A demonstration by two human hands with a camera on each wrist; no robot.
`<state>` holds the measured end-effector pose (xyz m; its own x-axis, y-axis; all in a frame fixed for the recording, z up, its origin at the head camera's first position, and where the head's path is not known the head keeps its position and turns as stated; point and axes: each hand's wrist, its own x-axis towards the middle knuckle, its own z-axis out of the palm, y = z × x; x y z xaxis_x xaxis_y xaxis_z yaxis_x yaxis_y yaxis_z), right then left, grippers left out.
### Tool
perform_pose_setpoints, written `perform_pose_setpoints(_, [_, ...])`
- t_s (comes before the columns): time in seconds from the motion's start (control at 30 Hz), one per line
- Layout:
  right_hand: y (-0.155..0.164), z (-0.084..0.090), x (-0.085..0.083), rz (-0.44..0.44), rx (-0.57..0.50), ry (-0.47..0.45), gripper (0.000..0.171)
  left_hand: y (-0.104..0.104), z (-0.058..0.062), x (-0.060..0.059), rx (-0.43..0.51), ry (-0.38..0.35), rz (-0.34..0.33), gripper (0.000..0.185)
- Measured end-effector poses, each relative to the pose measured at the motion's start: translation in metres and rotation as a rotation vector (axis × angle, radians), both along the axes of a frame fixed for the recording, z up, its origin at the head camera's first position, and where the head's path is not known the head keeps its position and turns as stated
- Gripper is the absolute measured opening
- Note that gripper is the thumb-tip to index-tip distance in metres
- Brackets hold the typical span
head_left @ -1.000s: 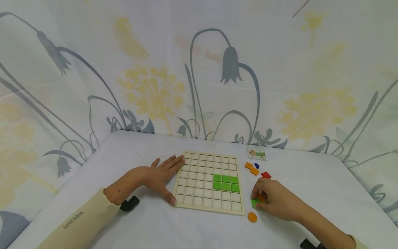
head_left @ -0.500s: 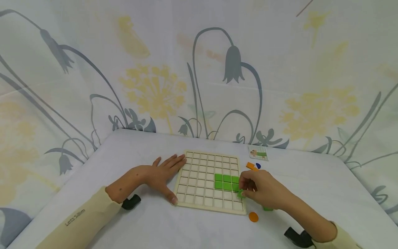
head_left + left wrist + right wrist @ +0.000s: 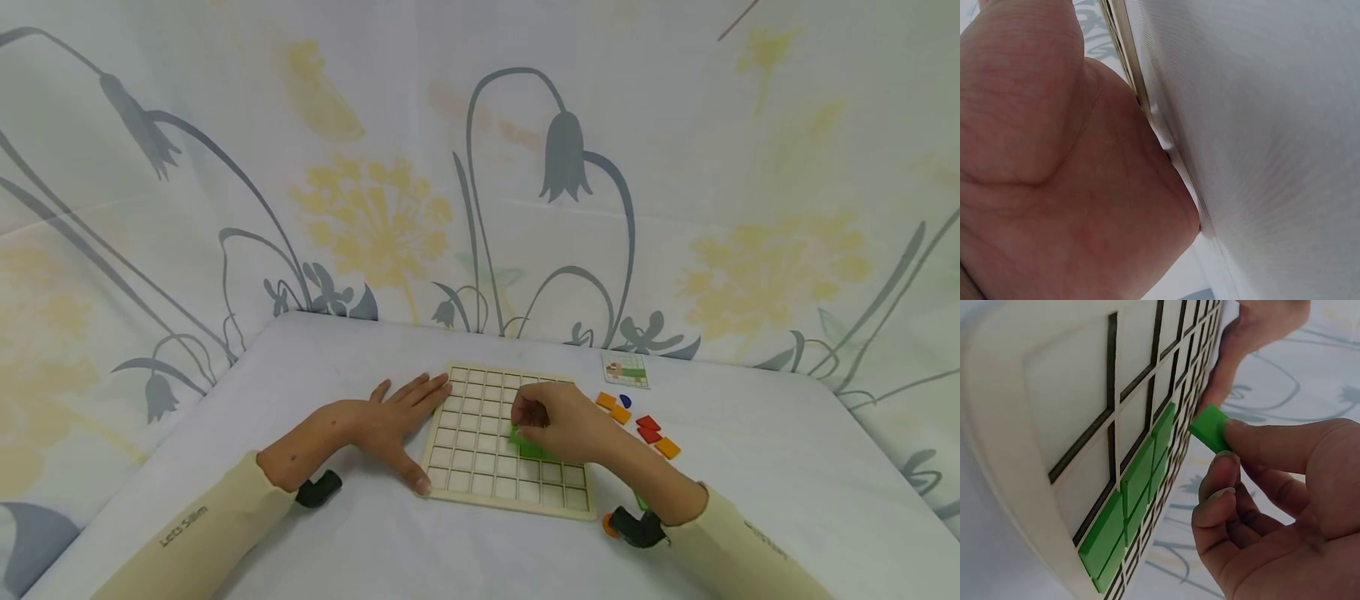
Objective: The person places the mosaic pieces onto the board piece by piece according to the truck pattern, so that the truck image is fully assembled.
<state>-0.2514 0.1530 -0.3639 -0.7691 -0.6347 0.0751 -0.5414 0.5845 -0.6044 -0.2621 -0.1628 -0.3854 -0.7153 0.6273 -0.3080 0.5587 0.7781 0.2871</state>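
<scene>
Right hand (image 3: 558, 421) over grid board (image 3: 480, 487), pinching green tile (image 3: 1210, 427) between thumb and forefinger, just above placed green tiles (image 3: 1138, 503). Left hand (image 3: 390, 421) flat, fingers straight, pressed to board's left edge. Orange and red pieces (image 3: 648, 429) and small card (image 3: 625, 369) right of board.

Soft, even light fills the room, with only faint shadows under the arms. The head view bows at its edges. The left wrist view is mostly blur, perhaps too close to focus.
</scene>
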Motion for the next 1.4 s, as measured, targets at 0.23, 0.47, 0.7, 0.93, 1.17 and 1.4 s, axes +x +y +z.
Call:
perform_pose_setpoints(0.23, [-0.011,-0.01,-0.012,-0.003,0.038,-0.003,0.012,0.0,0.0,0.0,0.006,-0.007,0.002,0.141])
perform_pose_setpoints(0.47, [-0.016,-0.014,-0.01,0.006,0.027,-0.013,0.014,-0.001,0.002,0.0,0.012,-0.001,0.003,0.141])
perform_pose_setpoints(0.7, [-0.02,-0.011,-0.006,-0.001,0.027,-0.016,0.011,-0.002,0.0,0.0,0.008,-0.004,-0.002,0.14])
perform_pose_setpoints(0.93, [-0.022,-0.01,-0.007,-0.033,0.026,-0.016,0.01,-0.002,-0.001,0.0,0.007,-0.004,-0.002,0.141])
perform_pose_setpoints(1.17, [-0.019,-0.013,-0.005,-0.049,0.06,0.017,0.011,-0.002,0.002,0.0,0.003,-0.006,-0.002,0.141])
perform_pose_setpoints(1.4, [-0.008,-0.011,0.001,-0.053,0.076,0.084,0.017,0.0,0.003,0.0,-0.005,-0.008,-0.002,0.14])
